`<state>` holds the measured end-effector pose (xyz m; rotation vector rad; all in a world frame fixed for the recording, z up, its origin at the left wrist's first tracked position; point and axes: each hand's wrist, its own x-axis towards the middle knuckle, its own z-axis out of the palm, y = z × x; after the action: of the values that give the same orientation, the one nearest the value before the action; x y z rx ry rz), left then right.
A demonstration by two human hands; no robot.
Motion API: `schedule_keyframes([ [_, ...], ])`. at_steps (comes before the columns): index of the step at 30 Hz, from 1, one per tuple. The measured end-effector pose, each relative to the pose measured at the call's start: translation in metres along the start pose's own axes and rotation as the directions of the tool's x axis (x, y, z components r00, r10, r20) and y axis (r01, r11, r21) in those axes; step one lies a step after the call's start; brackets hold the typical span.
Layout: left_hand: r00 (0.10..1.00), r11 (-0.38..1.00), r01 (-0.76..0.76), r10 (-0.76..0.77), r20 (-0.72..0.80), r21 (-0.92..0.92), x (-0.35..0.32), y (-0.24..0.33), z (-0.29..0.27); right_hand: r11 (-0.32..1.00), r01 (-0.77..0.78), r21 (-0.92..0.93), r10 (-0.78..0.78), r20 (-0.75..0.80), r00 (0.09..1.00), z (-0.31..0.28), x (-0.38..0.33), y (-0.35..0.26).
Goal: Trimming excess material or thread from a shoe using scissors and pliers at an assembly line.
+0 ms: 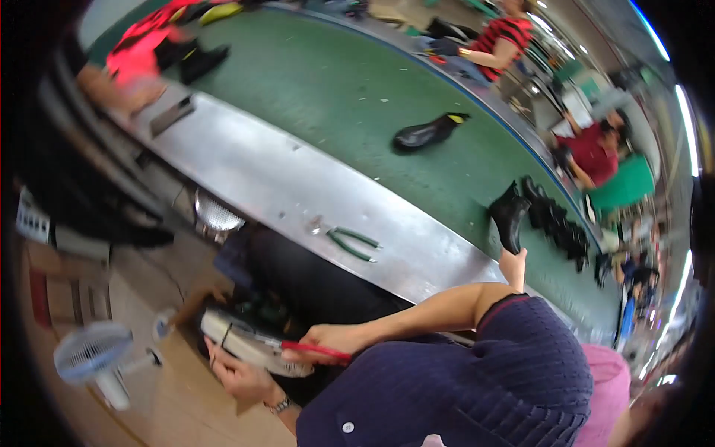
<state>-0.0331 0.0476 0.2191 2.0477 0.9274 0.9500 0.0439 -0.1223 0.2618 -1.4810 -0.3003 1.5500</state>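
Note:
Low in front of me, below the bench edge, my left hand grips an upturned shoe with a pale cream sole. A thin dark strip crosses the sole. My right hand is closed around a red-handled tool, held against the near end of the shoe; its metal head is blurred, so its exact kind is unclear. Green-handled pliers lie with their handles spread on the metal ledge beyond my hands. Part of the shoe is hidden in shadow and behind my fingers.
A metal ledge borders a green conveyor belt carrying a black shoe and more black boots. Another person's hand holds a boot at right. A cardboard box and a fan stand at left.

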Motion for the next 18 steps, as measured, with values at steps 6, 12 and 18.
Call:
schedule_keyframes([
  [6, 0.97, 0.964, -0.236, 0.241, -0.031, 0.12, 0.002, -0.015, -0.004, 0.985, 0.139, -0.098, -0.145, -0.055, 0.988, 0.006, 0.002, 0.01],
  [12, 0.975, 0.934, -0.191, 0.215, -0.049, 0.301, 0.007, -0.016, -0.018, 0.985, 0.145, -0.096, -0.145, 0.007, 0.989, 0.002, 0.004, 0.011],
  [18, 0.667, 0.907, -0.416, 0.353, -0.656, 0.065, 0.074, 0.069, -0.058, 0.897, 0.33, -0.293, -0.383, -0.143, 0.913, -0.009, 0.002, 0.017],
])
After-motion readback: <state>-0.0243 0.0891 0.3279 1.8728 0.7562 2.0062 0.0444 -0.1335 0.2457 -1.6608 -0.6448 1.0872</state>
